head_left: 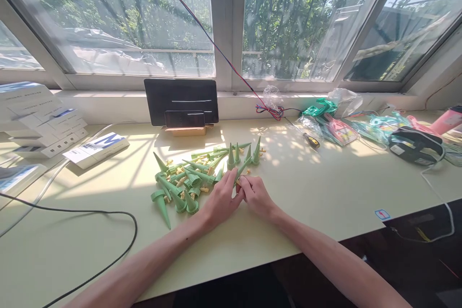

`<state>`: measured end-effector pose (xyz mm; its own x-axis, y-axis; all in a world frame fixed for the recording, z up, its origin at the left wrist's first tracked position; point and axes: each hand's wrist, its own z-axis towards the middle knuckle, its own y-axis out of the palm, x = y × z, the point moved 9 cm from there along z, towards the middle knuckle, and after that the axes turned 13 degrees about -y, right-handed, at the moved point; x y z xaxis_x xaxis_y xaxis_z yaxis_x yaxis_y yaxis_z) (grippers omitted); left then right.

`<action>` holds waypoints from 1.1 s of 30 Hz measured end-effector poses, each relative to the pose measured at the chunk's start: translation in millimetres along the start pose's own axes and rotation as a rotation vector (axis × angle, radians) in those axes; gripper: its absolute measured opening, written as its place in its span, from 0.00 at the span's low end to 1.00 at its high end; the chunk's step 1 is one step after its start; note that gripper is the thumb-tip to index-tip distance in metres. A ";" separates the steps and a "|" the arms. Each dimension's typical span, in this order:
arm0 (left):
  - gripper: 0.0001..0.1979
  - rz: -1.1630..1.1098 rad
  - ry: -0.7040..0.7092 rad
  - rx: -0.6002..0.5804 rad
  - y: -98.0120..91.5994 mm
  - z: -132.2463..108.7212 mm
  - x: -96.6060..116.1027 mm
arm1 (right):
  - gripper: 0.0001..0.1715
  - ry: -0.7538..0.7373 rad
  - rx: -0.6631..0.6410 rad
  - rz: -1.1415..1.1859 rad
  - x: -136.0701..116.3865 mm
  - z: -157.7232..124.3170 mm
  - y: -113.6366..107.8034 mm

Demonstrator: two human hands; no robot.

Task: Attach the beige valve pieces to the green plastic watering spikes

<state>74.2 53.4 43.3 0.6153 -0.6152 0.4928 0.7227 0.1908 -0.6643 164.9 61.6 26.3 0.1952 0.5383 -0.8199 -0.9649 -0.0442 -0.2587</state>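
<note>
My left hand (224,195) is closed around a green plastic watering spike (242,169), its tip pointing up and to the right. My right hand (257,195) meets it from the other side, thumb and finger pinched at the spike's lower end, where a bit of tan shows. What lies between the fingertips is mostly hidden. Left of my hands spreads a loose pile of similar green spikes (193,178), mixed with small tan valve pieces (204,189). Just beyond my hands, several spikes stand upright on their caps, among them one spike (256,152) at the right.
A tablet (180,98) and a phone (185,119) lean on a wooden stand (186,131) by the window. White boxes (97,149) and a black cable (119,212) are at left. A screwdriver (311,141), bagged items (339,130) and a black pouch (415,145) lie at right.
</note>
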 end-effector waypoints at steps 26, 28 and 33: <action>0.21 -0.545 -0.368 -0.235 8.1 2.8 -11.5 | 0.29 -0.061 -0.024 0.126 -7.5 -2.2 -2.0; 0.22 -0.557 -0.380 -0.239 8.9 2.5 -13.0 | 0.29 -0.077 -0.027 0.112 -9.3 -2.0 -2.2; 0.23 -0.594 -0.359 -0.238 5.6 8.2 -11.7 | 0.28 -0.143 -0.013 0.106 -18.5 -1.9 -4.3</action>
<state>73.6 67.9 38.5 0.2354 -0.2668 0.9346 0.9038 -0.2935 -0.3114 165.8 50.2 41.6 0.0648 0.6446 -0.7618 -0.9762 -0.1174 -0.1824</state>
